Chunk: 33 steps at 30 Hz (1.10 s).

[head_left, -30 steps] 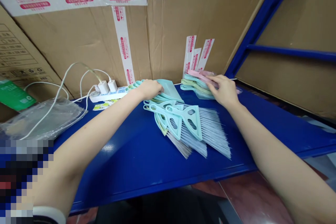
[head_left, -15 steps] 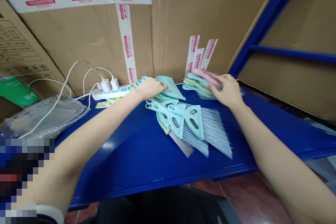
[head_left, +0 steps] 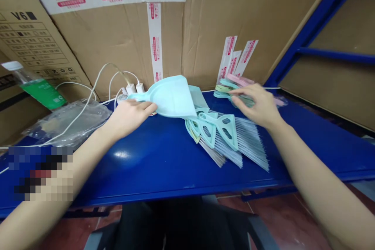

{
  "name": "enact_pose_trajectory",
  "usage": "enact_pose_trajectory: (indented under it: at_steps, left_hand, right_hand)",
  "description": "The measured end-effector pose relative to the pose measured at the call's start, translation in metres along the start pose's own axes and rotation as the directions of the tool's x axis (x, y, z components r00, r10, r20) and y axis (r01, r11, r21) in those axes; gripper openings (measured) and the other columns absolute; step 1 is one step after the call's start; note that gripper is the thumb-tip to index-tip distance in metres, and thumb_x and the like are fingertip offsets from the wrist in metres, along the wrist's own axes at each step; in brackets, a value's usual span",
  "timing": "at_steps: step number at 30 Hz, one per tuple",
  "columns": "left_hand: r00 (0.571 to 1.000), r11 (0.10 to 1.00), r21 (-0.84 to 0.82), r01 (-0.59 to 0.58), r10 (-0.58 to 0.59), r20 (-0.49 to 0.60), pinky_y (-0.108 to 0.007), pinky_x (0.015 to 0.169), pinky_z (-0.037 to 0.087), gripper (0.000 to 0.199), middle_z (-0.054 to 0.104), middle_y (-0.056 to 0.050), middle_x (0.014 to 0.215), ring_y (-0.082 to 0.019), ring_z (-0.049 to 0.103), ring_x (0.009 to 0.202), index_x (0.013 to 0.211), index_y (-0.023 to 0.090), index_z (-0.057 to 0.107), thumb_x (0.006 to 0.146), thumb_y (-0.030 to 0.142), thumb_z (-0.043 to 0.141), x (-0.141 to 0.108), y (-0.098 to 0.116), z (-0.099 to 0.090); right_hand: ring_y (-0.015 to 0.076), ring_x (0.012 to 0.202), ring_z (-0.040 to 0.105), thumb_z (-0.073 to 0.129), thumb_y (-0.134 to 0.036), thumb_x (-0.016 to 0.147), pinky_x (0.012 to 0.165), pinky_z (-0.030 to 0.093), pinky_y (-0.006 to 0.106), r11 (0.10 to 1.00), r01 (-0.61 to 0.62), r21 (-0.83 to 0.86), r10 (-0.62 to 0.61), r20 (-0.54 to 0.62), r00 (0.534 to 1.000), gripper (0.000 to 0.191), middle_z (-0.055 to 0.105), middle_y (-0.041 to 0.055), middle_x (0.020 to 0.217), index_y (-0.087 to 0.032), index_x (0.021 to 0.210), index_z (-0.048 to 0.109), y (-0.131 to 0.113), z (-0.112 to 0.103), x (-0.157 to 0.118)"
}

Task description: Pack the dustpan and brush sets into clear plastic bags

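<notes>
Dustpan [head_left: 171, 95]: up in hand now, vs ½ sec ago when L hand was over the pan stack; inside faces cam, wide end to the R. Overlaps brushes in view; can't tell if touching.
L hand [head_left: 130, 116]: fingers closed on pan's handle end, narrow grip, holding just that pan AFAICT.
Meaning: 1 pan is apart from the stack; work seems to be at the picking-out stage.
2nd pan [head_left: 199, 97]: behind the held one, mostly hidden, by the cardboard [head_left: 202, 27].
R hand [head_left: 260, 103]: at the pastel bundle [head_left: 227, 89], thumb & index a bit apart; blurred, can't tell if it's gripping.
Brushes [head_left: 230, 140]: fanned pile on blue table [head_left: 158, 172], no hand on them, same spot as before.
L side: plugs [head_left: 131, 88] w/ cables, clear bag [head_left: 76, 121], bottle [head_left: 43, 91] w/ green label.
</notes>
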<state>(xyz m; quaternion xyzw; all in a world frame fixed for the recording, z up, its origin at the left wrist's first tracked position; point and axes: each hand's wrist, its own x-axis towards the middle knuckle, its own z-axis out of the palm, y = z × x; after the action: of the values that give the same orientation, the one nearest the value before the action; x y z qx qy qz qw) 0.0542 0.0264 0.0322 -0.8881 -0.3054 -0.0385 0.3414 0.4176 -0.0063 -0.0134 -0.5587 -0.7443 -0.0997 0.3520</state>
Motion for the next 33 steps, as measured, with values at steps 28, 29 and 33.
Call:
enact_pose_trajectory:
  at_steps: [28, 29, 33]
  left_hand:
    - [0.968, 0.954, -0.175, -0.244, 0.229, -0.103, -0.028, 0.060, 0.048, 0.024, 0.076, -0.001, 0.089, -0.014, 0.065, 0.060, 0.091, 0.019, 0.061, 0.094, 0.001, 0.045, -0.097, 0.024, 0.029]
    - [0.968, 0.950, -0.193, -0.247, 0.231, -0.100, -0.028, 0.060, 0.049, 0.024, 0.076, 0.000, 0.089, -0.014, 0.066, 0.062, 0.092, 0.019, 0.062, 0.095, 0.002, 0.045, -0.098, 0.024, 0.029]
    - [0.964, 0.906, -0.332, -0.261, 0.226, -0.141, -0.027, 0.062, 0.048, 0.026, 0.077, 0.001, 0.091, -0.013, 0.067, 0.066, 0.098, 0.020, 0.065, 0.099, 0.007, 0.042, -0.101, 0.024, 0.028]
  right_hand:
    - [0.0298, 0.096, 0.067, 0.038, -0.030, 0.098, 0.081, 0.051, 0.042, 0.900, 0.435, 0.031, -0.419, 0.341, 0.842, 0.032, 0.071, 0.0178, 0.107, -0.013, 0.114, 0.061, -0.136, 0.022, 0.025]
    - [0.0293, 0.096, 0.067, 0.040, -0.030, 0.098, 0.081, 0.050, 0.041, 0.892, 0.447, 0.064, -0.440, 0.347, 0.828, 0.031, 0.072, 0.0168, 0.106, -0.014, 0.113, 0.062, -0.146, 0.027, 0.027]
    - [0.0285, 0.095, 0.066, 0.050, -0.025, 0.095, 0.083, 0.046, 0.039, 0.900, 0.417, 0.124, -0.419, 0.505, 0.755, 0.024, 0.072, 0.0144, 0.105, -0.013, 0.112, 0.062, -0.181, 0.048, 0.037]
